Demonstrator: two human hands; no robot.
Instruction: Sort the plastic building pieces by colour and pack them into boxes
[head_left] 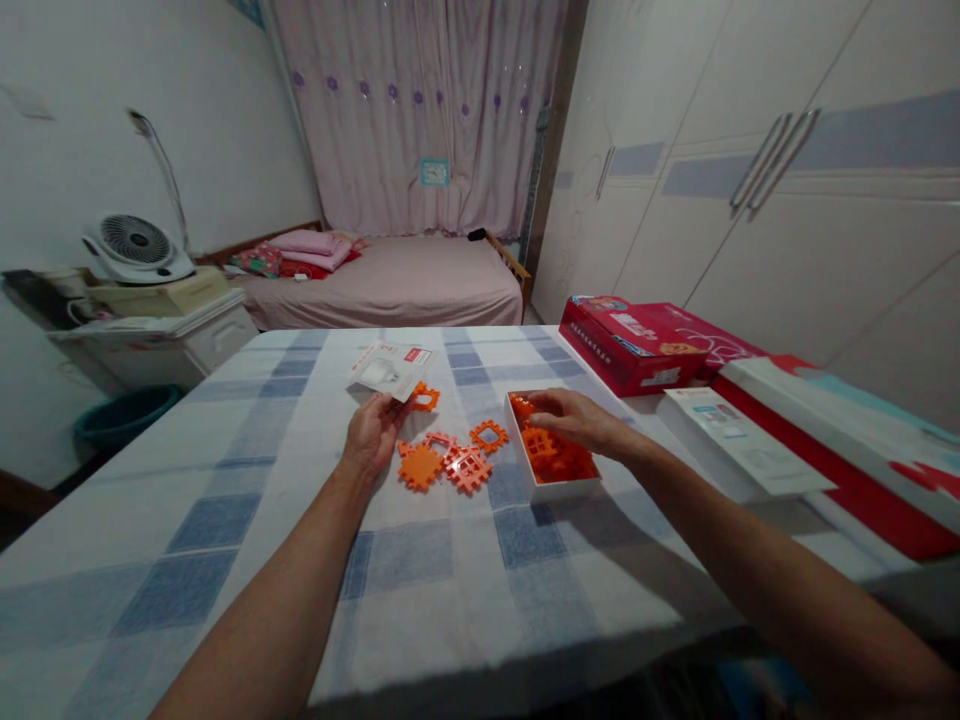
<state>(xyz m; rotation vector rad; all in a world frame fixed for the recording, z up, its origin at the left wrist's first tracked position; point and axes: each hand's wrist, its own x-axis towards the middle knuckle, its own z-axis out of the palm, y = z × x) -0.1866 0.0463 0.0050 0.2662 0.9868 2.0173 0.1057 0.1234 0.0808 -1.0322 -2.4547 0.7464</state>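
My left hand [370, 434] has its fingers closed on the near edge of a white printed card [391, 371] that shows a light bulb picture. Just beside those fingertips is an orange square frame piece [426, 397]; whether they touch it I cannot tell. Several interlocking plastic pieces [469, 468], orange and pinkish, lie loosely between my hands, among them a solid orange one [420, 467]. My right hand [576, 418] reaches over a white open box [564, 490] filled with orange pieces [553, 452]. Its fingers are bent together at the contents, and what they grip is hidden.
Along the table's right side lie a red box [634, 345], a white printed box [742, 445] and a large red and white box [840, 440]. A blue and white checked cloth [420, 570] covers the table. A bed [390, 280] stands beyond the far edge.
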